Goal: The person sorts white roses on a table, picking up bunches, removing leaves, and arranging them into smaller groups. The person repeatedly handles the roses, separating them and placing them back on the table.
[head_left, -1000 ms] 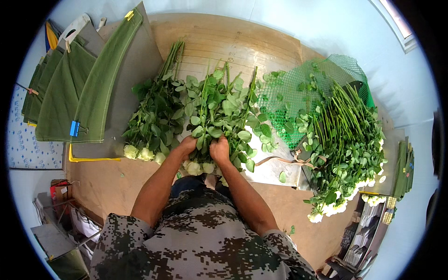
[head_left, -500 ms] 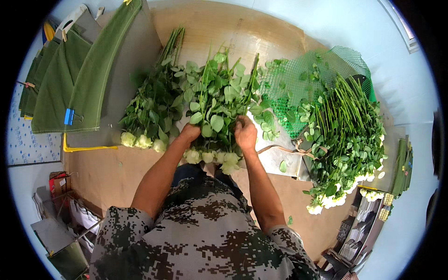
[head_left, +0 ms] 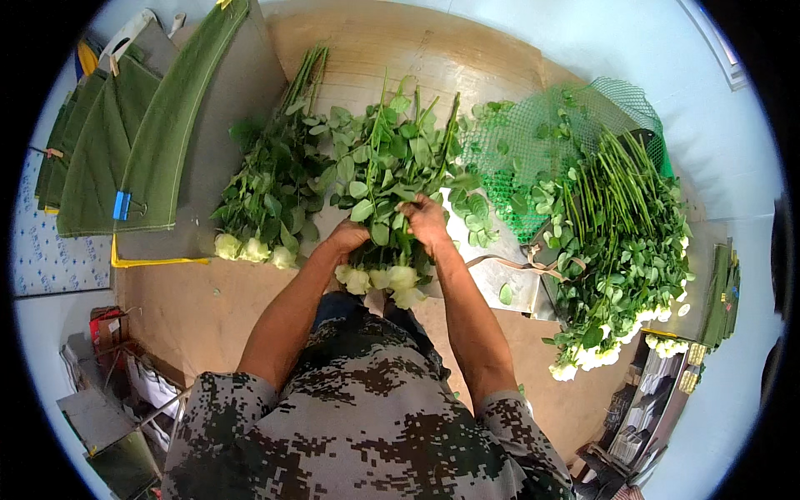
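hidden in foliage: fingertips of the left hand [head_left: 346, 237], plus much of the stem length in the middle rose bunch [head_left: 383, 179]. lost behind the camouflage shirt [head_left: 358, 400]: most of the legs. cut off by the top of the view: tip of the front green cloth [head_left: 179, 125], hung with others on a grey upright panel [head_left: 229, 125] by the left edge of the tabletop [head_left: 500, 275]. hard to make out: dark and pale contents of a rack [head_left: 642, 408], lower right; jumble at lower left, a red box [head_left: 104, 325] and a white bag [head_left: 152, 385] in it.

green mesh [head_left: 517, 150] spread toward the tabletop's far right corner; leaves visible through it, whether inside or beneath, cannot tell. just beside, toward the right edge, a large rose heap [head_left: 621, 233], white blooms out past the near edge. brown strap [head_left: 517, 264] close by.

between left hand and right hand [head_left: 427, 221]: middle rose bunch, stem ends toward the far edge, white blooms at the near edge, closer to the body than either hand. left hand curled against its left side, touching leaves; right hand bent over its right side, fingers drawn in on foliage. pinching stems or merely pressing, cannot tell for either. just left, left rose bunch [head_left: 271, 187], laid likewise.
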`<action>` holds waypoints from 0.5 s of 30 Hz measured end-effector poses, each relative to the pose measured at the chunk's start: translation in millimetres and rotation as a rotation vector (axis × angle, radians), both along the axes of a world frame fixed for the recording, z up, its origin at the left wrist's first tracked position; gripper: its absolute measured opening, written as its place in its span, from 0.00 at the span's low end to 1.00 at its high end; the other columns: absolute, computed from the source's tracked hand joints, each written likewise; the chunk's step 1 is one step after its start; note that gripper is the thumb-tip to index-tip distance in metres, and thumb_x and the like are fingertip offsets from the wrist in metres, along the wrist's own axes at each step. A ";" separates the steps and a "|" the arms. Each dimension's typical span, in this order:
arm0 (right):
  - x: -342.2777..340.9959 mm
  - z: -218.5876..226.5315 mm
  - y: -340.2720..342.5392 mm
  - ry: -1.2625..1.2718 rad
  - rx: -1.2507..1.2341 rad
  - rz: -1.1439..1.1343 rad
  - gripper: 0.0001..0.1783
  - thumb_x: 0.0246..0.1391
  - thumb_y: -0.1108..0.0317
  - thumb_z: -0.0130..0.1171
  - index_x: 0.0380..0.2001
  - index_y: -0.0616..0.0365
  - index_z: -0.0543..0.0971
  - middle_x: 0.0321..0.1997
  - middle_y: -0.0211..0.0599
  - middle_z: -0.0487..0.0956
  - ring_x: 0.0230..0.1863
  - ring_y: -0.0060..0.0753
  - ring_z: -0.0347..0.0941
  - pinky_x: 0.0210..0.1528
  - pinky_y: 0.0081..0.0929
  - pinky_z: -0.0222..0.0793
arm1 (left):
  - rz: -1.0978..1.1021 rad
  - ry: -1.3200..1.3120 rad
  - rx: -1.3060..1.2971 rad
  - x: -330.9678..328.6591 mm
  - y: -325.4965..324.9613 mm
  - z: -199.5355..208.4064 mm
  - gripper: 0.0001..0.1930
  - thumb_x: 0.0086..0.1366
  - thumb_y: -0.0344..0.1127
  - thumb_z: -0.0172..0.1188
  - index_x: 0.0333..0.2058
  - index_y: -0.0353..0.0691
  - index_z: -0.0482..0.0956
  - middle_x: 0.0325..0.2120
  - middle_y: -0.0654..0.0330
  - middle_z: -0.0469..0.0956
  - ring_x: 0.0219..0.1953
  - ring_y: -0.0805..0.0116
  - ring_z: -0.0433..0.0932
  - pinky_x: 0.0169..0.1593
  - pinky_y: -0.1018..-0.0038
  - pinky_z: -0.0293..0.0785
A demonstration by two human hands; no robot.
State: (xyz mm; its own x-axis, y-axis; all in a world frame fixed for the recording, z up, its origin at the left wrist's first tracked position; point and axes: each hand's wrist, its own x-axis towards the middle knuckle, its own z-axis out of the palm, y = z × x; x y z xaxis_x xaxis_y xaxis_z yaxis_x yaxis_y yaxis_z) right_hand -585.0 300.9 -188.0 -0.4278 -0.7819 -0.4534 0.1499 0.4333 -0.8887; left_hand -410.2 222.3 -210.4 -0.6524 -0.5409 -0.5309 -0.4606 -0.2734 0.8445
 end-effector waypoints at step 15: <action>25.1 26.3 -2.5 0.448 -0.037 -0.078 0.13 0.50 0.63 0.56 0.32 0.64 0.74 0.30 0.49 0.79 0.34 0.49 0.76 0.38 0.37 0.69 | 0.415 0.108 0.080 14.6 21.7 25.7 0.24 0.58 0.45 0.58 0.49 0.36 0.71 0.42 0.56 0.75 0.40 0.64 0.74 0.43 0.67 0.69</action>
State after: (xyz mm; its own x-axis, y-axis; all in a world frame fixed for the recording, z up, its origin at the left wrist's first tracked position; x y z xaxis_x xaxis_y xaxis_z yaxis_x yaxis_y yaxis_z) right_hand -559.9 298.4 -161.7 -0.6340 -0.7514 -0.1830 -0.2214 0.4031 -0.8880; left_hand -395.6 244.0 -184.7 -0.4426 -0.7291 -0.5220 -0.2081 -0.4828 0.8507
